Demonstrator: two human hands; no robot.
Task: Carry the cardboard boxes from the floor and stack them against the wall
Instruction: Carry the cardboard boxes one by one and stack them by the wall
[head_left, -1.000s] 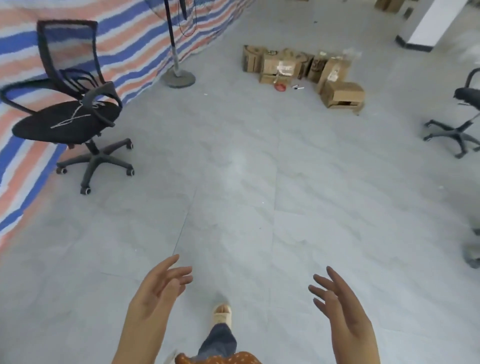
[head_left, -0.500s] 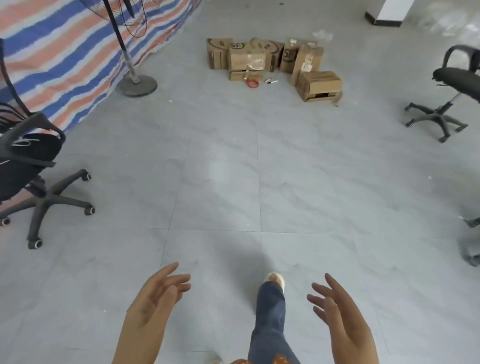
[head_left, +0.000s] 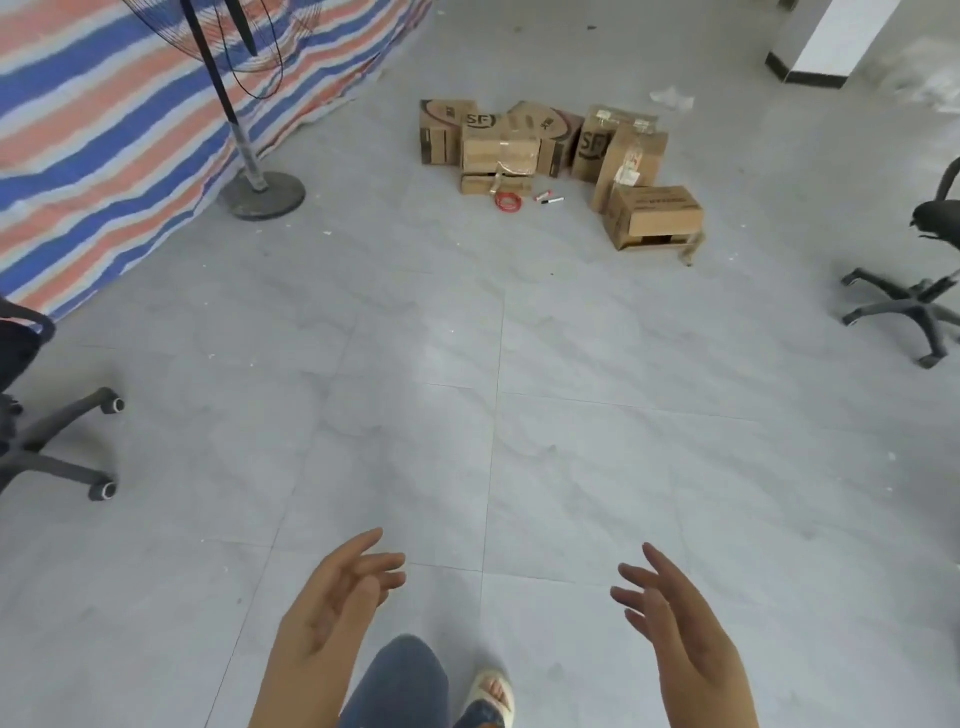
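Note:
Several brown cardboard boxes (head_left: 500, 148) lie in a loose group on the grey tiled floor far ahead, some printed with "SF". One box (head_left: 655, 215) sits apart at the front right of the group, its flap open. My left hand (head_left: 337, 605) and my right hand (head_left: 675, 618) are held out low in front of me, palms facing each other, fingers apart, holding nothing. Both hands are far from the boxes.
A red coil (head_left: 508, 201) and two markers (head_left: 549, 198) lie by the boxes. A fan stand with round base (head_left: 261, 195) stands beside the striped tarp (head_left: 104, 130) at left. Office chairs sit at the left edge (head_left: 47, 441) and right edge (head_left: 909, 301). A white pillar (head_left: 826, 41) rises at back right.
I have walked forward: the boxes are nearer and larger, and the left chair has slid toward the frame edge. My hands stay open in the same pose.

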